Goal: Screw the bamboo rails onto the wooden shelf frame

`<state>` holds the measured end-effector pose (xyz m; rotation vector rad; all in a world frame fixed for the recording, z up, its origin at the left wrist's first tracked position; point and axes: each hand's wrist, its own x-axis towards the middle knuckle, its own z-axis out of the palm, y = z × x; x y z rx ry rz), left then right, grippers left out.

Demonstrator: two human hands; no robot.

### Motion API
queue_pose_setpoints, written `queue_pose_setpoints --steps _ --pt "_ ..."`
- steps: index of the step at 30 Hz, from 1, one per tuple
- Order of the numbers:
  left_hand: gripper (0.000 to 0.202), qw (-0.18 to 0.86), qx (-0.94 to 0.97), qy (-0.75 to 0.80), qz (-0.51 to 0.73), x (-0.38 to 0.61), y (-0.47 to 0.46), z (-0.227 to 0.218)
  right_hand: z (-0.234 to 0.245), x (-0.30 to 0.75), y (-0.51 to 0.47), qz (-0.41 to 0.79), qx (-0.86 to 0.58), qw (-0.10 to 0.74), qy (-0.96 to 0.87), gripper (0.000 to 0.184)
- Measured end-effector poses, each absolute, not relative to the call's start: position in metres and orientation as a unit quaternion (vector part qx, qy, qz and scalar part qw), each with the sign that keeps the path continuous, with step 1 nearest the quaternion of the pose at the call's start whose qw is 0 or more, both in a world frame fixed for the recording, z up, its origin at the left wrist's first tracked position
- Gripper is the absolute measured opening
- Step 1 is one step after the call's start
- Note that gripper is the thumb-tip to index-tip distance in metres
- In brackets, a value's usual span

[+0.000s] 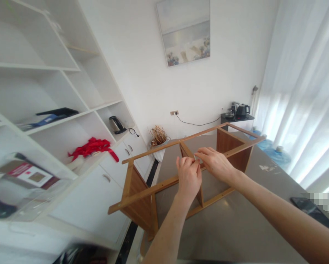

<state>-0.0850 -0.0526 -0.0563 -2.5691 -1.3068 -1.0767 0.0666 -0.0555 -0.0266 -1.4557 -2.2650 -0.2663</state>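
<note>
A wooden frame (164,183) with slatted or panelled sections lies on the grey table, spread from the left edge toward the far right. Above its middle crosspiece, my left hand (190,172) and my right hand (216,163) come together, fingertips nearly touching. Fingers on both hands are bent into a pinch. Between them shows a small pale, see-through scrap (196,158), too small to name. Which hand bears it, or whether both do, is hard to make out. Part of the frame's front rail is hidden behind my hands.
The grey table (236,227) carries a phone-like black object (311,212) at right and some small white bits (266,168). White shelves (57,123) stand left, with red ribbon (93,148) and a kettle (116,124). Blue water jugs (278,156) stand by the curtain.
</note>
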Motion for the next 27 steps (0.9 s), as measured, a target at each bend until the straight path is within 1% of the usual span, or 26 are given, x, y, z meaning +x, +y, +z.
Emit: queue_pose_setpoints --steps 4,9,12,14,16,17,21,25,27 --pt "0.027 0.008 -0.837 -0.414 -0.358 -0.082 -0.052 -0.058 -0.016 0.067 -0.044 -0.073 -0.481 0.176 -0.856 0.018" --pt "0.021 -0.062 -0.820 -0.422 -0.382 -0.083 -0.044 -0.059 -0.021 0.075 -0.057 -0.099 -0.510 0.161 -0.839 0.021" --pt "0.018 -0.108 -0.806 -0.426 -0.396 -0.083 -0.040 -0.058 -0.028 0.080 -0.067 -0.113 -0.519 0.177 -0.828 0.022" --pt "0.019 -0.122 -0.799 -0.427 -0.405 -0.083 -0.038 -0.058 -0.029 0.081 -0.068 -0.124 -0.514 0.203 -0.824 0.023" --pt "0.019 -0.124 -0.797 -0.427 -0.410 -0.083 -0.038 -0.058 -0.027 0.079 -0.065 -0.129 -0.499 0.211 -0.831 0.029" --pt "0.019 -0.123 -0.798 -0.426 -0.409 -0.083 -0.039 -0.059 -0.025 0.078 -0.062 -0.126 -0.491 0.202 -0.838 0.030" --pt "0.020 -0.130 -0.790 -0.437 -0.409 -0.084 -0.041 -0.059 -0.021 0.075 -0.053 -0.114 -0.494 0.151 -0.849 0.020" --pt "0.012 -0.145 -0.783 -0.454 -0.400 -0.085 -0.041 -0.058 -0.022 0.076 -0.064 -0.152 -0.534 0.126 -0.822 0.022" --pt "0.012 -0.151 -0.790 -0.447 -0.393 -0.087 -0.041 -0.057 -0.021 0.072 -0.075 -0.164 -0.550 0.106 -0.812 0.022"
